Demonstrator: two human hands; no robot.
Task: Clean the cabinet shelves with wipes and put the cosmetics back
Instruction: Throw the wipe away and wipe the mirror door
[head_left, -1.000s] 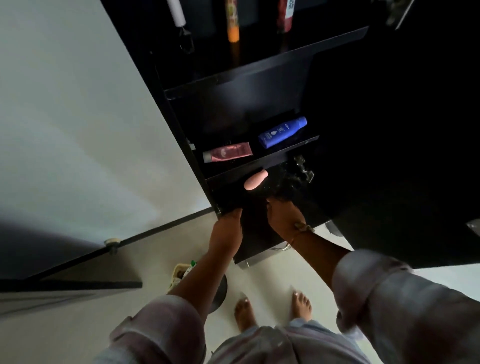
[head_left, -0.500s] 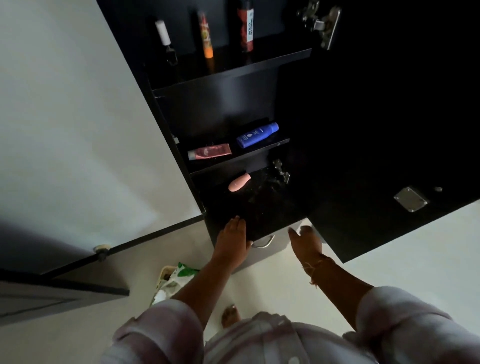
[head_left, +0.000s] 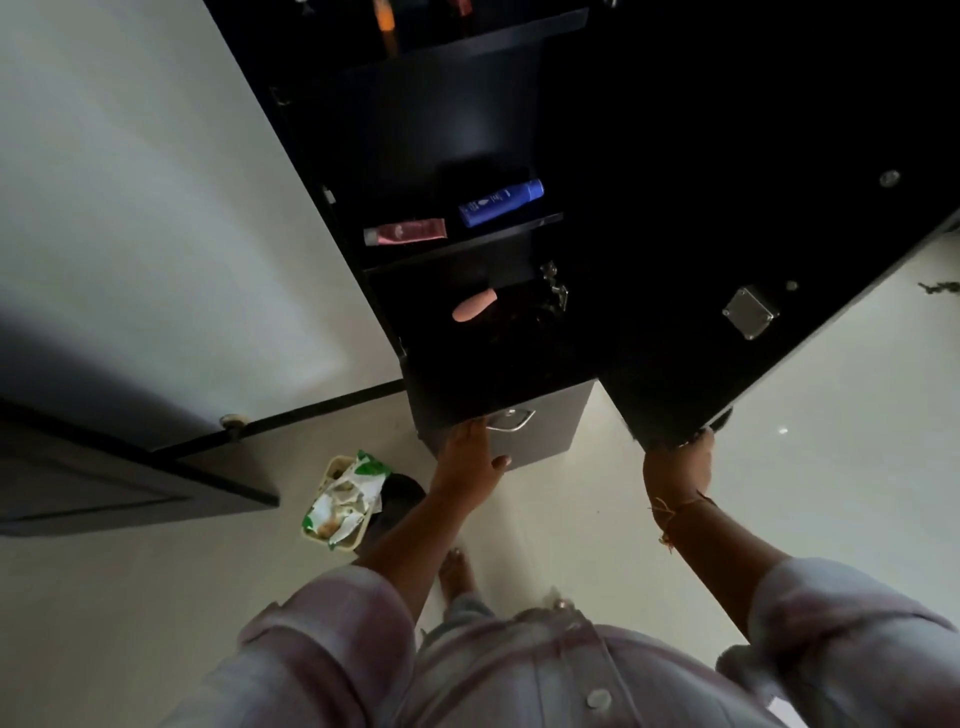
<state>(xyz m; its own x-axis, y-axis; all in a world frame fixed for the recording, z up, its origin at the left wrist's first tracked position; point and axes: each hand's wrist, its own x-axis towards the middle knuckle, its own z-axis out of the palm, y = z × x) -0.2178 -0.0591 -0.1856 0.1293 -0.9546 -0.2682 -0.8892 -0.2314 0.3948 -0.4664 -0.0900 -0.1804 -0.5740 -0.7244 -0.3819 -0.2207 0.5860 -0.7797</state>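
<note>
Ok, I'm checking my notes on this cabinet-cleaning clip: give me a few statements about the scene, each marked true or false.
1. The blue bottle and the pink tube lie on their sides on the same shelf. True.
2. In the picture, the blue bottle is to the left of the pink tube. False: it is to the right.
3. The right hand is at the lower corner of the open cabinet door. True.
4. The left hand holds a wipe. False: it holds nothing and reaches to the drawer front beside the metal handle.
5. The wipes pack sits on a shelf. False: it is down on the floor.
</note>
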